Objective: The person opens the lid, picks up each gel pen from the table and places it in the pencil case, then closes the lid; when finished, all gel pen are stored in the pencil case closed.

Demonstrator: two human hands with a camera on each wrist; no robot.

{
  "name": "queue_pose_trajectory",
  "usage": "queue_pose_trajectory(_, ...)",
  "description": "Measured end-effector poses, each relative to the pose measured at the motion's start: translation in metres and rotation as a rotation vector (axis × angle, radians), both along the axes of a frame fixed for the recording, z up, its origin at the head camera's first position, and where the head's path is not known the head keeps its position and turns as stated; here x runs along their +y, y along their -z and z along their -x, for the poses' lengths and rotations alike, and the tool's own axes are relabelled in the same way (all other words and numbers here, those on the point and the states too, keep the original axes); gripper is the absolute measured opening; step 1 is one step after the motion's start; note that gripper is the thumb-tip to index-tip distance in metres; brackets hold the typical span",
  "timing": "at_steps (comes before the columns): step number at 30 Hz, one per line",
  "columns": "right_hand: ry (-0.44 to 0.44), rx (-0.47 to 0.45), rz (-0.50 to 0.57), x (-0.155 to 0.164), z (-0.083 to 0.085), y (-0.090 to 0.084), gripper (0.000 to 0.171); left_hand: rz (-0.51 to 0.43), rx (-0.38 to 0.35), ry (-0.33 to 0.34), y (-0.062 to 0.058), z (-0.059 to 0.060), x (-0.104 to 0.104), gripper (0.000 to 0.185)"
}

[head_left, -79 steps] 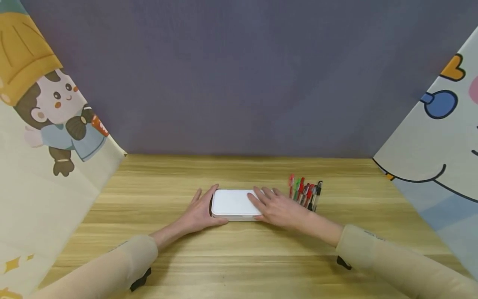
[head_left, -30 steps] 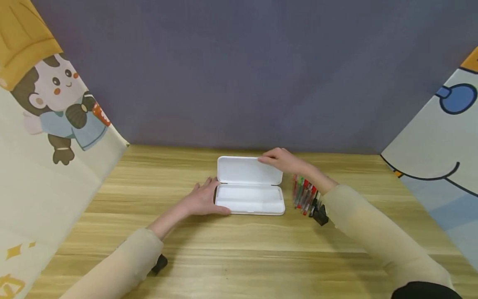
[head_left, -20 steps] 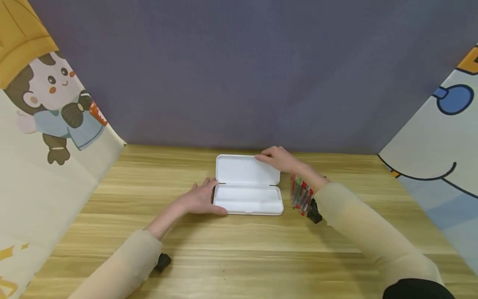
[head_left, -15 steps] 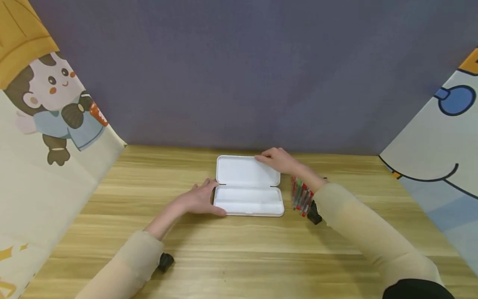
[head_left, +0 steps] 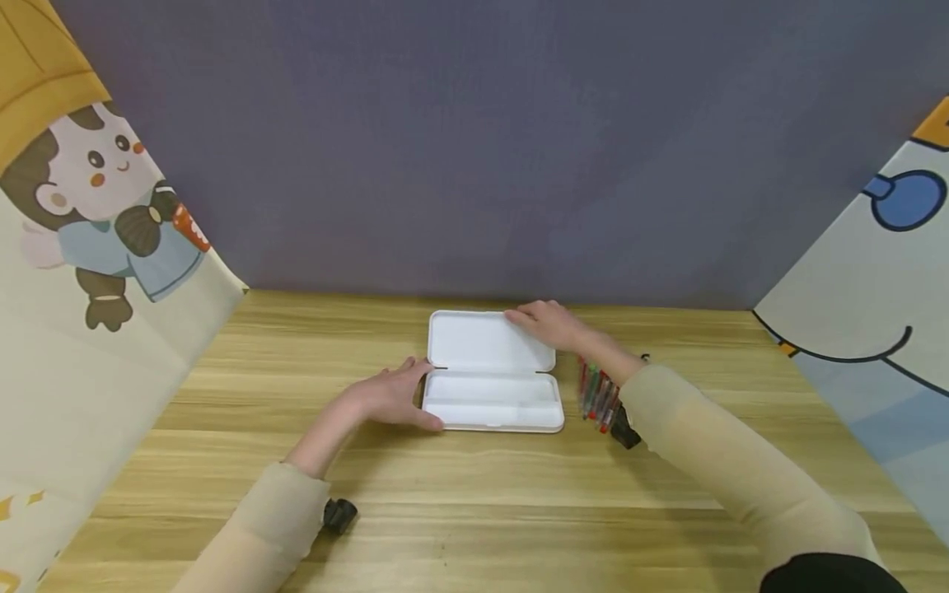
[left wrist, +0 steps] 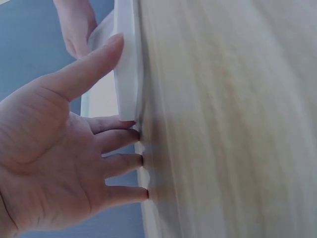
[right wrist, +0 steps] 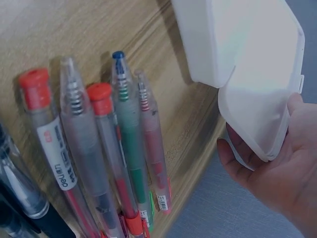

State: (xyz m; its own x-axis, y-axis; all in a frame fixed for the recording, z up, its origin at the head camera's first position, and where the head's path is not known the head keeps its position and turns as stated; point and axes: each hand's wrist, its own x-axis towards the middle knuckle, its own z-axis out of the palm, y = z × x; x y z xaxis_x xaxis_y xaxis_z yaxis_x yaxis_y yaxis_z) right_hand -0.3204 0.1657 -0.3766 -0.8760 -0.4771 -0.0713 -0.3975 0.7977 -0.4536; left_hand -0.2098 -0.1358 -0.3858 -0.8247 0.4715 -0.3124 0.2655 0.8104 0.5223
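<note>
Part of the row of clear-barrelled plastic pens point(head_left: 597, 394) was hidden behind the right forearm in the head view, and the right wrist view cut the row off at its lower edge, so an exact count could not be made; at least seven showed there point(right wrist: 99, 158), with red, green, blue and black parts. The left wrist view was soft and showed little beyond fingers and a white edge.

One white, smooth, hard plastic pencil case with rounded corners point(head_left: 492, 377) lay open in the middle of the pale wood-grain table point(head_left: 474, 502), its shallow tray toward the person and its lid tipped back behind it. The pens lay on the table just beside its right end.

The left hand point(head_left: 389, 397) lay against the case's left end, thumb along the front rim and straight fingers resting on the table point(left wrist: 124, 148). The right hand point(head_left: 546, 324) held the lid's far right edge, its fingers point(right wrist: 237, 158) curled under the rim.

Two cartoon-printed panels stood at the sides, with a plain grey-purple wall behind.
</note>
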Motion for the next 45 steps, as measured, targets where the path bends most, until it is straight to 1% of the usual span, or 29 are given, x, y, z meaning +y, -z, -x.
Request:
queue_pose_trajectory(6, -0.011, 0.000, 0.032, -0.001, -0.008, -0.003, 0.053, 0.020, -0.009, -0.038, -0.004, -0.005, 0.000, 0.105)
queue_pose_trajectory(10, -0.015, 0.005, 0.039, 0.001, -0.012, -0.003, 0.053, 0.018, -0.008, -0.041, -0.004, -0.008, 0.000, 0.104)
queue_pose_trajectory(15, -0.033, 0.017, 0.051, 0.004, -0.018, -0.004, 0.053, 0.035, 0.011, -0.034, -0.002, -0.011, -0.001, 0.103)
queue_pose_trajectory(19, -0.056, 0.031, 0.070, 0.008, -0.021, -0.011, 0.051, 0.037, 0.007, -0.034, -0.003, -0.011, 0.000, 0.102)
queue_pose_trajectory(22, -0.063, 0.033, 0.106, 0.015, -0.025, -0.018, 0.050, 0.040, -0.005, -0.037, -0.004, -0.011, 0.001, 0.102)
queue_pose_trajectory(28, -0.069, 0.097, 0.180, 0.038, -0.034, -0.028, 0.046, 0.053, -0.004, -0.034, -0.004, -0.012, 0.000, 0.104)
queue_pose_trajectory(33, -0.052, 0.135, 0.204, 0.067, -0.045, -0.030, 0.046, 0.057, 0.003, -0.026, -0.003, -0.013, -0.002, 0.105)
queue_pose_trajectory(36, -0.061, 0.173, 0.209, 0.085, -0.053, -0.030, 0.042, 0.052, 0.000, -0.024, -0.003, -0.014, -0.003, 0.105)
queue_pose_trajectory(41, -0.086, 0.268, 0.175, 0.114, -0.066, -0.025, 0.034, 0.055, 0.000, -0.029, -0.004, -0.012, -0.004, 0.105)
queue_pose_trajectory(43, -0.079, 0.290, 0.148, 0.124, -0.073, -0.023, 0.032, 0.059, 0.000, -0.026, -0.004, -0.012, -0.004, 0.106)
queue_pose_trajectory(45, -0.065, 0.288, 0.125, 0.134, -0.079, -0.020, 0.031, 0.059, -0.004, -0.024, -0.004, -0.011, -0.003, 0.106)
